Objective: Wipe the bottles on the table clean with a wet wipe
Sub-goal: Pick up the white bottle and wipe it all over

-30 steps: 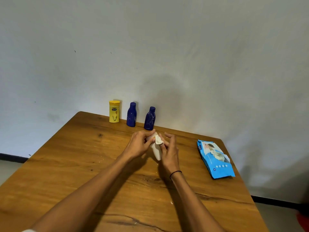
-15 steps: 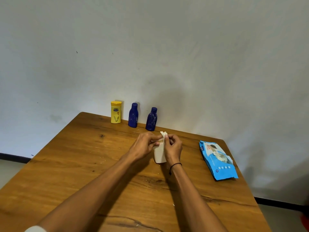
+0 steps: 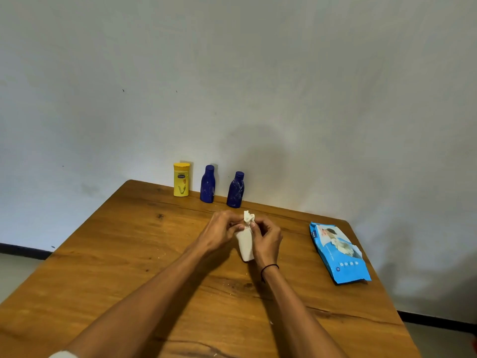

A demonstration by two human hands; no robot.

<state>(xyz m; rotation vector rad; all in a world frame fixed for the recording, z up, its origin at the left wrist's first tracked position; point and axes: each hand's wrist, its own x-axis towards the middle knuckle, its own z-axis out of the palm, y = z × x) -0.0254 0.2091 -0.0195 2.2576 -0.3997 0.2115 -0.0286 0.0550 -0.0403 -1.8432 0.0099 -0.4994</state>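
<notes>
Both forearms reach forward over the wooden table point(image 3: 108, 257) and converge near its middle, wrists bent slightly inward so the two hands face each other around a small white bottle point(image 3: 245, 248). The left hand point(image 3: 219, 235) curls its fingers round the bottle's upper part from the left side, knuckles raised and thumb tucked toward the neck. The right hand point(image 3: 267, 237) comes in from the right with fingers bent, pinching a crumpled wet wipe point(image 3: 248, 218) at the bottle's top, where the cloth bunches into a soft, creased white tuft that stands above both hands. A thin dark band point(image 3: 269, 267) circles the right wrist. The bottle's body is smooth, matte and tapering, narrower at its lower end, which points down toward the tabletop (whether it touches the wood cannot be told). At the far edge of the table, against the pale, faintly marked wall point(image 3: 258, 73), stand three more bottles in a row: a squat yellow bottle point(image 3: 181, 180) with a flat cap and printed label, then a dark blue bottle point(image 3: 207, 184) and a second blue bottle point(image 3: 235, 190), both round-shouldered with narrow capped necks and streaked with whitish smudges. To the right lies a flat, glossy blue wipe pack point(image 3: 339, 253), crinkled, its flap partly lifted. The tabletop is warm brown with dark grain lines and knots.
</notes>
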